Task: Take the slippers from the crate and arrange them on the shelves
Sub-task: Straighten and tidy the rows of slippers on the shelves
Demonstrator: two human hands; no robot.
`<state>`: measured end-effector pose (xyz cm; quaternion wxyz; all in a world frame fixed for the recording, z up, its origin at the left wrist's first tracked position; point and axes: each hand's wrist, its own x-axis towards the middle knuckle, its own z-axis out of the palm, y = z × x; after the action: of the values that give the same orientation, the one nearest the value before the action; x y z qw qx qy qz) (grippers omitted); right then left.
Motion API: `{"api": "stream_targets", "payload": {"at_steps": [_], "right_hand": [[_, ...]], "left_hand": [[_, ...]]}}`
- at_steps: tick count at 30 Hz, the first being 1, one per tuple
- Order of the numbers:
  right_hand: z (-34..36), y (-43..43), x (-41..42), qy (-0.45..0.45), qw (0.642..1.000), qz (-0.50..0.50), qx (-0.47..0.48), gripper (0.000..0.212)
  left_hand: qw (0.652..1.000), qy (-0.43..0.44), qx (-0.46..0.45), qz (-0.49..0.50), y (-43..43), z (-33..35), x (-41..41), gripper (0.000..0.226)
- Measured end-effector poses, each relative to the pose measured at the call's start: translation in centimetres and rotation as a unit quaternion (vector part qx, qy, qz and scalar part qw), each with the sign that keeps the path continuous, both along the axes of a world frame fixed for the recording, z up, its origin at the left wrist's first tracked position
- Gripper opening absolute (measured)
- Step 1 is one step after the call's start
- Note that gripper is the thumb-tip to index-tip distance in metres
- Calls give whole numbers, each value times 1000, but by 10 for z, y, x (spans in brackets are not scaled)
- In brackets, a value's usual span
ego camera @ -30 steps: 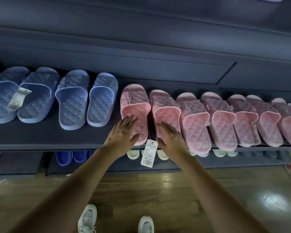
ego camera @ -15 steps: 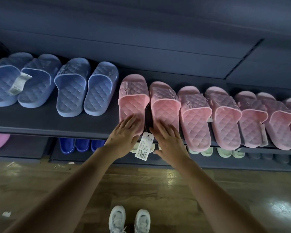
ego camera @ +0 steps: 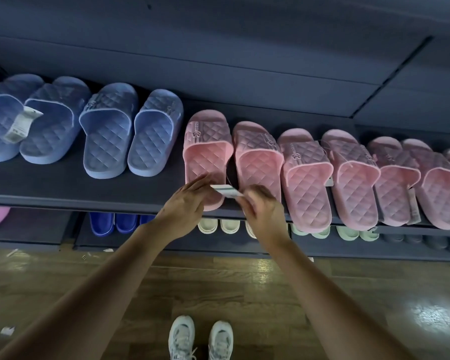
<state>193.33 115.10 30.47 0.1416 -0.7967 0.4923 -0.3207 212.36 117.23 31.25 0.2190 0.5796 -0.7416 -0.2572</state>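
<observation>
Slippers (ego camera: 208, 159) sit at the shelf's (ego camera: 63, 188) front edge; my left hand (ego camera: 185, 206) and right hand (ego camera: 263, 211) pinch the tag (ego camera: 227, 191), gonna tuck it flat between the pair

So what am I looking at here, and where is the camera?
No machine here: a person wears a camera on the head, looking down at their own arms and white sneakers. On the dark shelf stand quilted blue rubber slippers and a row of quilted pink rubber slippers. The left hand and right hand meet at the front of one pink pair, fingering its small white paper price tag. More slippers sit on a lower shelf.
</observation>
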Motion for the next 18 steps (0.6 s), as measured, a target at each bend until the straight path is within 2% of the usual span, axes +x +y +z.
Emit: {"api": "stream_targets", "payload": {"at_steps": [2, 5, 8, 10, 11, 14, 18], "right_hand": [[10, -1, -1, -77, 993, -50, 74, 27], [20, -8, 1, -159, 970, -86, 161, 16], [21, -14, 11, -172, 955, -70, 231, 16], [21, -15, 18, -178, 947, -60, 260, 16], [24, -14, 22, -183, 943, -56, 270, 15], [26, -15, 25, -180, 939, -38, 291, 16], [26, -19, 16, -239, 922, -48, 302, 21]], "left_hand": [[999, 33, 19, 14, -1, 4, 1, 51], [988, 123, 59, 70, -5, 13, -2, 36], [937, 314, 132, 72, -10, 26, -9, 58], [889, 415, 172, 94, -14, 30, -11, 52], [874, 433, 183, 125, -17, 32, -12, 40], [873, 407, 180, 201, -27, 31, -9, 6], [838, 425, 197, 281, -34, 27, -5, 8]]}}
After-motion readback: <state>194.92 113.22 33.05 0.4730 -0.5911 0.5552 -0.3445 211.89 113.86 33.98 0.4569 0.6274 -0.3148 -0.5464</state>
